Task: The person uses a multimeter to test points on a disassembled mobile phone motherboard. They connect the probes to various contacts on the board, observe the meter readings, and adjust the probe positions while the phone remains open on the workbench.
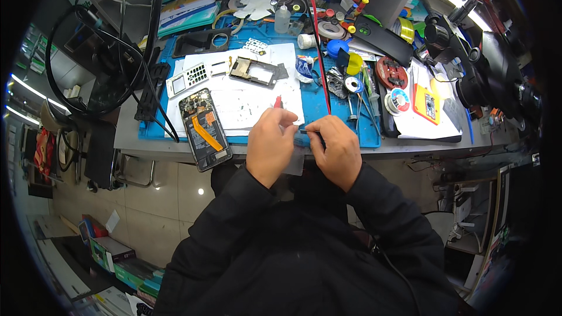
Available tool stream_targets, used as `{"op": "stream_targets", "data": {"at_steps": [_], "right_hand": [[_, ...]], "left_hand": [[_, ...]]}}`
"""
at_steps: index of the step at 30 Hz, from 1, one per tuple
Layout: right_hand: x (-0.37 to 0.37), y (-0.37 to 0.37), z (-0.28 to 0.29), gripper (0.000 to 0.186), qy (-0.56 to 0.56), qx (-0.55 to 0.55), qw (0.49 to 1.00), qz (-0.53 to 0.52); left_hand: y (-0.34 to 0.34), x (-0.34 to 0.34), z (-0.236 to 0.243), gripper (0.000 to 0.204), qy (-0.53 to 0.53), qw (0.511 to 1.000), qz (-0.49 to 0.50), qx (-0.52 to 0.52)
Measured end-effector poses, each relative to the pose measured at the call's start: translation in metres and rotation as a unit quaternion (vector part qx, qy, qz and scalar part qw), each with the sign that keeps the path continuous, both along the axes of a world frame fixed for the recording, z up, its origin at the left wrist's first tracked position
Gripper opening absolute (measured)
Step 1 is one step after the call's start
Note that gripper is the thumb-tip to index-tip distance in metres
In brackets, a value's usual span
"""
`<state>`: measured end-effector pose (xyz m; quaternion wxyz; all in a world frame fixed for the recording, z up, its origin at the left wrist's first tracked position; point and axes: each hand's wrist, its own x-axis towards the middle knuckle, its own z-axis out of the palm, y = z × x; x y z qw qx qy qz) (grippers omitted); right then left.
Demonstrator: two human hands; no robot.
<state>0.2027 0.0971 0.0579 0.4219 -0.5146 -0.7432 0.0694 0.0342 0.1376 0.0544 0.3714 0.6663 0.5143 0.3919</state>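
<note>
My left hand (270,146) is closed near the table's front edge, with a small red-ended piece (278,102) sticking up past its fingers; the rest of that piece is hidden. Close by on its right, my right hand (336,149) pinches with thumb and forefinger, and what sits in the pinch is too small to name. A clear plastic bag (295,162) hangs between and below the hands; what holds it does not show. To the left lies an opened smartphone (205,131) with an orange flex cable. White paper (237,102) beyond holds a keypad phone cover (187,79), a dark phone frame (257,72) and tiny screws.
A blue mat (316,105) covers much of the desk. At the right are tweezers (369,105), a solder spool (353,85), a red round case (391,73) and a black microscope (489,76). Red and black cables (319,41) hang down across the middle. A clear bottle (282,19) stands behind.
</note>
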Motion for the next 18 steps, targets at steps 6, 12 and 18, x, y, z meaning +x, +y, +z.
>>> {"op": "stream_targets", "data": {"at_steps": [6, 12, 18], "right_hand": [[0.0021, 0.0066, -0.0091, 0.012, -0.012, 0.028, 0.999, 0.016], [0.0026, 0.0068, -0.0100, 0.014, -0.010, 0.022, 1.000, 0.019], [0.0032, 0.0078, -0.0103, 0.015, -0.023, 0.042, 0.999, 0.023]], "left_hand": [[0.0003, 0.0000, 0.0008, 0.011, 0.022, 1.000, -0.004, 0.015], [0.0008, -0.0004, -0.0006, 0.011, 0.015, 1.000, -0.006, 0.007], [0.0005, -0.0003, -0.0004, 0.011, 0.018, 1.000, -0.005, 0.008]]}}
